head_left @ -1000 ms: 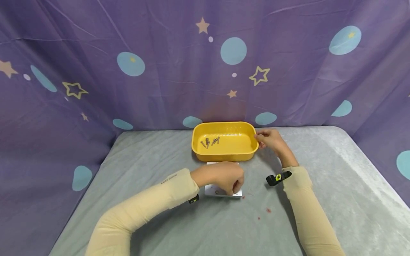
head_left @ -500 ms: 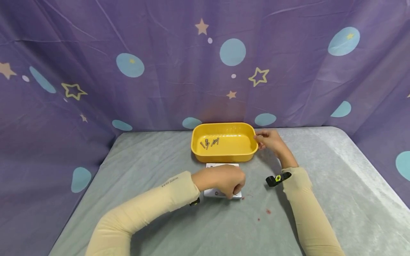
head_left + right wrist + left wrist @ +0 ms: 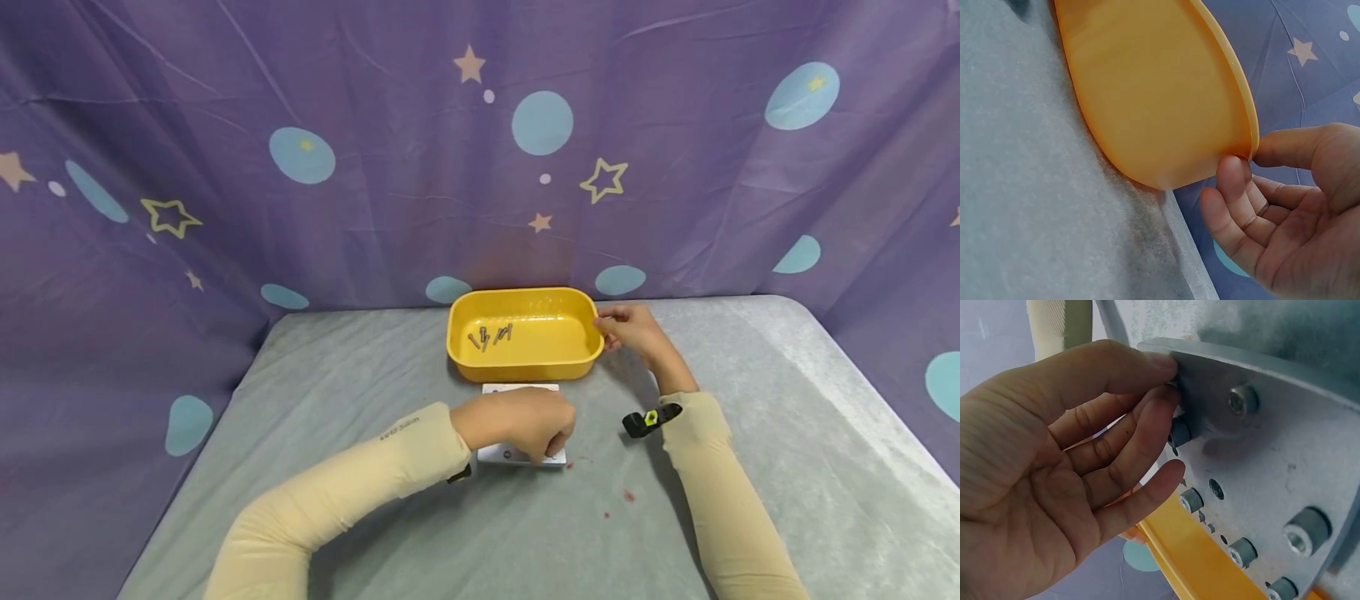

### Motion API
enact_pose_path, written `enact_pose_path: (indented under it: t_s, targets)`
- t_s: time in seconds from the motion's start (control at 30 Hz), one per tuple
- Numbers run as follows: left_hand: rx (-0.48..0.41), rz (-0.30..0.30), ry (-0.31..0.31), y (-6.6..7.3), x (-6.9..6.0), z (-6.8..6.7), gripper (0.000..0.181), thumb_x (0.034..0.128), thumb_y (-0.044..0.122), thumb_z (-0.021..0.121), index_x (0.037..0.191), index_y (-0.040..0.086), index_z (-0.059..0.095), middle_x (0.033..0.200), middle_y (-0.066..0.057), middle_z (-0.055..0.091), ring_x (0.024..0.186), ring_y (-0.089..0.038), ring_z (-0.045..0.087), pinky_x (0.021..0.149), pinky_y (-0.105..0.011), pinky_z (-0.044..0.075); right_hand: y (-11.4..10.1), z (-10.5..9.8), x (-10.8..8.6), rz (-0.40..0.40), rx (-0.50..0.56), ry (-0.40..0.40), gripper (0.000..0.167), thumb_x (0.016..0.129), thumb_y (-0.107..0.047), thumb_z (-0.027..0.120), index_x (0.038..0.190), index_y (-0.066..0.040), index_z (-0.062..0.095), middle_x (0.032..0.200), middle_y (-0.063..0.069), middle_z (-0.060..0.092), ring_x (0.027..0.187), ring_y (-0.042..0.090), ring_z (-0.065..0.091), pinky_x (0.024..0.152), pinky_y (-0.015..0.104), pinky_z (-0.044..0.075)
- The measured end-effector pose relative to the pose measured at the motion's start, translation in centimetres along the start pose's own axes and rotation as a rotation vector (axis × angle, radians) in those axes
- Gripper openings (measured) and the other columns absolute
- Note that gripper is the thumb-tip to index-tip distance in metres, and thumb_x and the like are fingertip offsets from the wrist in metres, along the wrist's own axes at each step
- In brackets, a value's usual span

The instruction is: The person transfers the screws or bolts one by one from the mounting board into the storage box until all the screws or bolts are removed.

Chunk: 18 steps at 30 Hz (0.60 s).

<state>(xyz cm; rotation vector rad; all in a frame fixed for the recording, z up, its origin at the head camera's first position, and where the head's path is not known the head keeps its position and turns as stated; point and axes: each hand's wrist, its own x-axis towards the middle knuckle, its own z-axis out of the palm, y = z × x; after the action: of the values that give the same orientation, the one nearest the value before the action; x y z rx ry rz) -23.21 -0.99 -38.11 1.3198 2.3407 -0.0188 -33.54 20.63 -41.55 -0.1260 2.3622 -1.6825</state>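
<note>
Soft light puts glare in the yellow tray [image 3: 542,340] and blurry shadows under the sleeves [image 3: 352,479].

We find a curtained-off work booth, the wider room hidden: a purple, star-printed curtain [image 3: 420,150] hangs behind and beside a grey-covered table [image 3: 795,408].

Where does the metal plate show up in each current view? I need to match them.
Head: the metal plate is just below centre, partly hidden by the left hand.
Left wrist: it spans the right half, bolts protruding.
Right wrist: not in it.
Shared landmark: the yellow tray, in all three.
</note>
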Motion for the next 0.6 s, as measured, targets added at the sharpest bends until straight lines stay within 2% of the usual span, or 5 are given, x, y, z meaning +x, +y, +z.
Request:
enact_pose_path:
  t_s: [0.13,0.43,0.6]
  targets:
    - [0.022,-0.011,0.003,0.11,0.11,0.09,0.022,0.0791,0.004,0.083,0.068,0.018,0.070,0.063,0.010,0.063,0.058,-0.004,0.055,0.054,-0.017,0.045,-0.75,0.16,-0.61,-0.007,-0.004,-0.005,0.040,0.101,-0.008,0.057,0.130,0.020,0.054,0.096,0.021,0.068,0.066,0.011,0.064,0.070,0.035,0.061]
    - [0.054,-0.011,0.011,0.14,0.43,0.62,0.027,0.0743,0.011,0.089,0.064,0.019,0.065,0.060,0.011,0.059,0.055,-0.004,0.051,0.053,-0.018,0.042,-0.63,0.13,-0.55,0.010,0.002,-0.001,0.040,0.101,-0.009,0.057,0.130,0.019,0.054,0.098,0.022,0.067,0.066,0.012,0.064,0.072,0.036,0.062]
    - [0.074,-0.022,0.018,0.09,0.50,0.72,0.029,0.0723,0.014,0.091,0.064,0.020,0.064,0.060,0.011,0.059,0.057,-0.005,0.053,0.054,-0.018,0.043,-0.61,0.16,-0.47,0.000,0.007,-0.007,0.041,0.101,-0.008,0.057,0.130,0.020,0.054,0.096,0.019,0.067,0.066,0.011,0.063,0.070,0.034,0.061]
